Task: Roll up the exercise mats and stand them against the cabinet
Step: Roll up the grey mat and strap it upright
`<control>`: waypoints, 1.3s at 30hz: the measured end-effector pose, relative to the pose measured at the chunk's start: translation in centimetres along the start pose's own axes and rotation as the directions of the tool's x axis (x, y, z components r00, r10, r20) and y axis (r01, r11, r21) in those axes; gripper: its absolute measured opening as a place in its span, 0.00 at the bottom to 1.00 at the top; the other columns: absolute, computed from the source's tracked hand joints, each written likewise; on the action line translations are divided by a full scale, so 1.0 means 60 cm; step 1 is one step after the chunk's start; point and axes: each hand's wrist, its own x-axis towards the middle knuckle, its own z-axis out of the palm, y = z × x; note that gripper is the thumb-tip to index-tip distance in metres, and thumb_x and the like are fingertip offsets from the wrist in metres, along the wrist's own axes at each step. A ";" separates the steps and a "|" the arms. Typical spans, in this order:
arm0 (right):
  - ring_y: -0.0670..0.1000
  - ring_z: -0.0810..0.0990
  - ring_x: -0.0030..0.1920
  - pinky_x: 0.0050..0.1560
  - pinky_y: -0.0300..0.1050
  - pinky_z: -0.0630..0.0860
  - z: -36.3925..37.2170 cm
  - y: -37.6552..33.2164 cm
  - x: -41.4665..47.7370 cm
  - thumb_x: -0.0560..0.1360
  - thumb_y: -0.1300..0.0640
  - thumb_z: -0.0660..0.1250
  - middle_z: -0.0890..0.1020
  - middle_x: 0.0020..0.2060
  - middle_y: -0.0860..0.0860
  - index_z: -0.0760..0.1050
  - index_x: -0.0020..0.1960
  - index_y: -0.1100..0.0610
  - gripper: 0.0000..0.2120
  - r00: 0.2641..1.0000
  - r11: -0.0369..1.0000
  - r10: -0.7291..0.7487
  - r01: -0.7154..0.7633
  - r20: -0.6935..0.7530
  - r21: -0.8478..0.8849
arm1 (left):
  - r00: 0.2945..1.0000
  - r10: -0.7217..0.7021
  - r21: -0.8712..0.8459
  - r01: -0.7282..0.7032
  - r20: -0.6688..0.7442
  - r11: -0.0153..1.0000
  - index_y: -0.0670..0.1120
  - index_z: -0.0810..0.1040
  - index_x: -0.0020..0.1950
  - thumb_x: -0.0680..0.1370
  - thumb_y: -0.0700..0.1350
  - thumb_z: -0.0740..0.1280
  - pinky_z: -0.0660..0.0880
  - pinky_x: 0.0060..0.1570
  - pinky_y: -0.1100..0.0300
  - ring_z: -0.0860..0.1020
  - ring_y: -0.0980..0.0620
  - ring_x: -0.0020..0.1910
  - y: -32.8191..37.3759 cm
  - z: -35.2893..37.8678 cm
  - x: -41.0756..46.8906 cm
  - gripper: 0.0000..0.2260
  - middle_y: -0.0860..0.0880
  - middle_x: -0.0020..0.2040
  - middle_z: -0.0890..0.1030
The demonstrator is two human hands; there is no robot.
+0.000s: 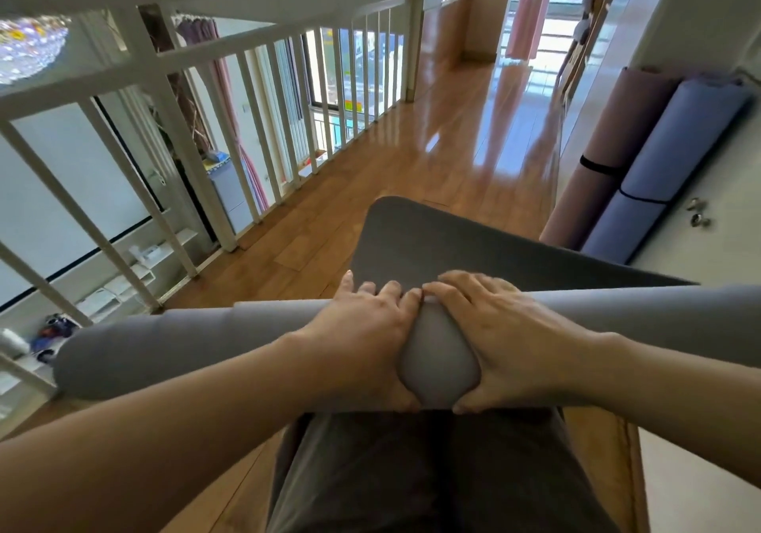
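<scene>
Mat [436, 244], grey: part-rolled on wooden floor [432, 141]. Rolled portion lying crosswise in near foreground, running from lower left out past right edge of view. Unrolled portion extending flat away from roll, ending in a rounded far edge on bare boards. Grey trousers [412, 470] visible directly below roll; not determinable whether roll rests on them or is held clear.

Left hand [362, 334]: clamped on roll at mid-length, fingers spread over top, thumb curled under near side. Right hand [494, 334]: same grip, just beside left hand, fingers over top and thumb under. Fingertips of both hands almost meeting along far side of roll. Short stretch of roll showing between the two palms, bulging and paler than the rest. Both forearms bare, reaching in from lower corners.

Pink mat [609, 153]: fully rolled, standing on end at right, bound by a black strap. Blue mat [675, 153]: fully rolled, standing on end, touching pink mat on its right side, also bound by a black strap, leaning against cabinet [724, 186]. Base of both just beyond right corner of unrolled grey portion. Cabinet white, with two metal knobs [698, 213] near blue mat.

White railing [247, 120] along left side of floor, opposite cabinet. Chandelier [29, 46] beyond railing, upper left. Pink curtain [531, 5] at far end by bright window
</scene>
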 end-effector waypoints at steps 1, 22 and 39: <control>0.47 0.59 0.67 0.69 0.44 0.54 0.006 0.007 -0.003 0.63 0.27 0.67 0.57 0.68 0.45 0.50 0.73 0.47 0.48 0.997 0.999 -0.030 0.029 -0.064 -0.019 | 1.000 0.002 -0.035 -0.001 0.022 0.999 0.50 0.48 0.77 0.66 0.71 0.67 0.52 0.72 0.42 0.62 0.47 0.70 -0.007 -0.005 0.005 0.49 0.50 0.72 0.62; 0.47 0.64 0.65 0.69 0.44 0.60 -0.005 0.066 0.065 0.60 0.29 0.72 0.63 0.66 0.45 0.54 0.74 0.51 0.53 0.993 0.999 0.040 -0.044 -0.113 -0.031 | 0.987 -0.114 0.027 0.118 -0.112 0.993 0.46 0.48 0.78 0.72 0.73 0.55 0.48 0.73 0.40 0.56 0.43 0.72 -0.024 -0.013 0.073 0.45 0.47 0.70 0.57; 0.43 0.67 0.61 0.65 0.48 0.68 -0.028 0.092 0.082 0.60 0.31 0.74 0.65 0.64 0.42 0.55 0.72 0.44 0.48 0.997 0.996 -0.029 0.035 -0.077 0.085 | 0.997 -0.070 0.040 0.072 -0.040 0.997 0.55 0.59 0.72 0.63 0.73 0.67 0.71 0.56 0.52 0.73 0.51 0.53 -0.057 -0.052 0.100 0.44 0.51 0.58 0.72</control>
